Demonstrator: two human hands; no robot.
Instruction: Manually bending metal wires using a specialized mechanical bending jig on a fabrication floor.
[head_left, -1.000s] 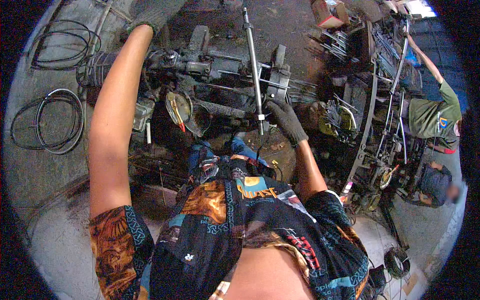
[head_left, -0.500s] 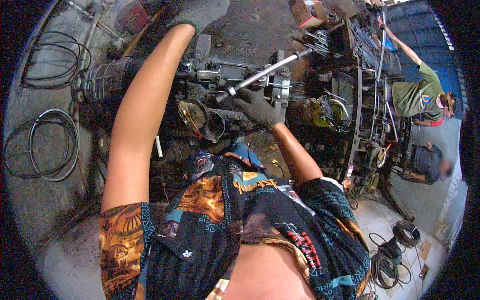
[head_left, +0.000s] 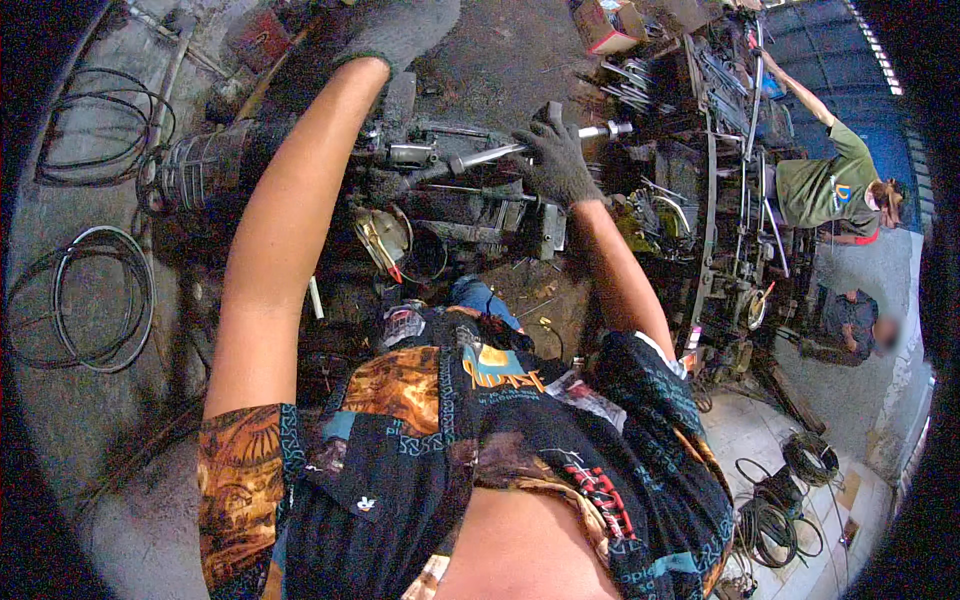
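My right hand [head_left: 562, 165], in a dark grey work glove, is closed round a shiny metal rod [head_left: 490, 157]. The rod slants over a greasy dark machine [head_left: 455, 212], and its stepped end sticks out past the hand to the right. My left hand [head_left: 412, 35], also in a grey glove, reaches to the top edge beyond the machine. Its fingers are blurred and cut off, so what it touches does not show. Below the machine's left part is a round metal piece [head_left: 385, 240] with a reddish-tipped tool across it.
Coiled black hoses [head_left: 100, 300] lie on the left floor. Bundled metal rods [head_left: 632, 85] and a cardboard box [head_left: 610, 28] are at the upper right. Beyond a metal rack [head_left: 712, 200], one person in a green shirt [head_left: 825, 190] reaches up; another person [head_left: 845, 325] is lower down.
My right hand has moved right and up along the rod. The rod's right end has dropped, so it lies flatter. My left hand stays at the top edge.
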